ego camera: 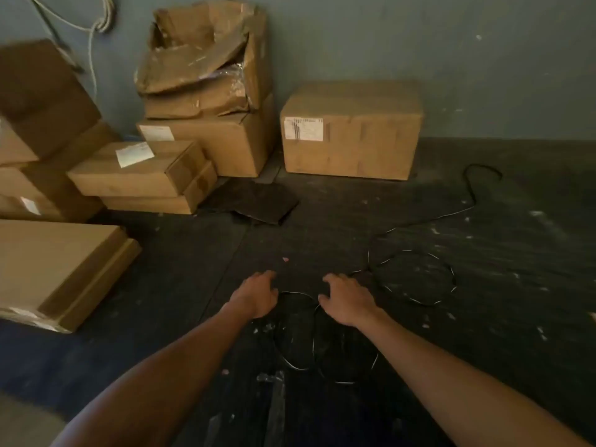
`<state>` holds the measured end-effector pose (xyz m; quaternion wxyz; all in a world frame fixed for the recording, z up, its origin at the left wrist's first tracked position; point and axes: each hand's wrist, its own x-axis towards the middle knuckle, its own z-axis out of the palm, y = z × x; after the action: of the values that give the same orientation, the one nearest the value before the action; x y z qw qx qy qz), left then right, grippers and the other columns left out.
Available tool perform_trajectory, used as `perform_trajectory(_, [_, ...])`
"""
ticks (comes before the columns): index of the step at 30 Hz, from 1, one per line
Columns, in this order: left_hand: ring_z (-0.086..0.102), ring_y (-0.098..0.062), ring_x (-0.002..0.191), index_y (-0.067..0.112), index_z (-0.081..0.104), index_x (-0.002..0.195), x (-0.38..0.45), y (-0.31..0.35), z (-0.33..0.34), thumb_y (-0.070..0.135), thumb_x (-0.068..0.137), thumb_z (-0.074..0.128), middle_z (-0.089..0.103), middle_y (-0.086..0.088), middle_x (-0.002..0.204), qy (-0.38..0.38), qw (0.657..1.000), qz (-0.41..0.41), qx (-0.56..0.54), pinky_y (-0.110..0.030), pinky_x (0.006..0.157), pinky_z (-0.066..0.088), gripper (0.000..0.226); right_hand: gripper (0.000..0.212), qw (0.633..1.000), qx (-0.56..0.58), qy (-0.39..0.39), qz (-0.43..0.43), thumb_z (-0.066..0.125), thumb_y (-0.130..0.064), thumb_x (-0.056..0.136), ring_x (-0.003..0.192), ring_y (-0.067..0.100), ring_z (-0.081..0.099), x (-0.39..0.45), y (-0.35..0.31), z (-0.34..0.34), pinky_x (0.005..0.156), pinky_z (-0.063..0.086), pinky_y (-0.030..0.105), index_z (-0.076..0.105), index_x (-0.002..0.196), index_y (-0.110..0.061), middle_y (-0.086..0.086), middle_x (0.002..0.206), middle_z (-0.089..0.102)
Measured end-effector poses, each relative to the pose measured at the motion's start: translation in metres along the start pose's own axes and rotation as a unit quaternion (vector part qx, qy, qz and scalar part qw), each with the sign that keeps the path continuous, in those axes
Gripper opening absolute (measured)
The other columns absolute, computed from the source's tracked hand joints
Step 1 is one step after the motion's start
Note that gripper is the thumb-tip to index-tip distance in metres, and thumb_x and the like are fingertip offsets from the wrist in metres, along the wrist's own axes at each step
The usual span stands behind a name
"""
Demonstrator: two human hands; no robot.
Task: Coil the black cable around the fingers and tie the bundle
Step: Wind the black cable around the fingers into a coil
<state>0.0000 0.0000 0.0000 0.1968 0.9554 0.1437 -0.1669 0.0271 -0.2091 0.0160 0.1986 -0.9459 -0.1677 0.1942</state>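
A thin black cable (419,253) lies in loose loops on the dark floor. It runs from a hooked end at the right back, through a round loop on the right, to more loops below my hands. My left hand (258,295) reaches down over the floor, fingers spread and curled, just left of a cable loop. My right hand (346,301) hovers palm down with fingers apart, over the stretch of cable that leads toward the right loop. Neither hand visibly grips the cable; whether the fingertips touch it is hidden.
Cardboard boxes stand along the grey wall: a torn stack (206,91) at the back, a single box (351,133) to its right, flat boxes (142,175) and a large flat carton (61,269) on the left. A dark folded sheet (258,201) lies on the floor.
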Motion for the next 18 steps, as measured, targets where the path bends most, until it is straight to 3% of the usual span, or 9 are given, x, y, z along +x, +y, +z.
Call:
perform_trajectory(5, [0.045,-0.032,0.127,0.021,0.043,0.144,-0.004,-0.008,0.019,0.028,0.097,0.047,0.046,-0.012,0.139,-0.005,0.999,-0.019,0.036,-0.050,0.103,0.045,0.047,0.046,0.999,-0.008,-0.027,0.041,0.058,-0.033,0.093,0.117,0.023,0.057,0.002,0.004,0.024,0.094,0.052,0.042,0.046,0.136,-0.022,0.005,0.133,0.056])
perform_trajectory(11, [0.050,-0.030,0.113,0.014,0.057,0.117,-0.011,-0.005,0.025,0.022,0.097,0.044,0.051,-0.011,0.121,0.041,0.998,-0.027,0.049,-0.048,0.092,0.050,0.024,0.022,0.996,-0.036,-0.036,0.071,0.056,-0.022,0.095,0.094,0.019,0.065,0.006,0.010,0.032,0.083,0.056,0.038,0.060,0.117,-0.018,0.005,0.111,0.065])
perform_trajectory(15, [0.059,-0.026,0.099,0.016,0.051,0.110,-0.016,-0.007,0.025,0.024,0.098,0.043,0.059,-0.009,0.109,0.055,0.998,-0.035,0.001,-0.046,0.085,0.053,0.016,0.017,0.997,0.025,-0.019,0.072,0.053,-0.021,0.096,0.088,0.018,0.064,0.006,0.016,0.028,0.077,0.055,0.034,0.063,0.109,-0.019,0.004,0.103,0.066])
perform_trajectory(18, [0.063,-0.022,0.084,0.019,0.046,0.107,-0.019,-0.007,0.019,0.021,0.100,0.041,0.062,-0.006,0.095,0.059,0.996,-0.032,-0.065,-0.045,0.079,0.056,0.008,0.020,0.991,0.114,0.016,0.064,0.051,-0.018,0.097,0.093,0.016,0.063,0.005,0.022,0.016,0.082,0.054,0.034,0.060,0.115,-0.022,0.001,0.108,0.063])
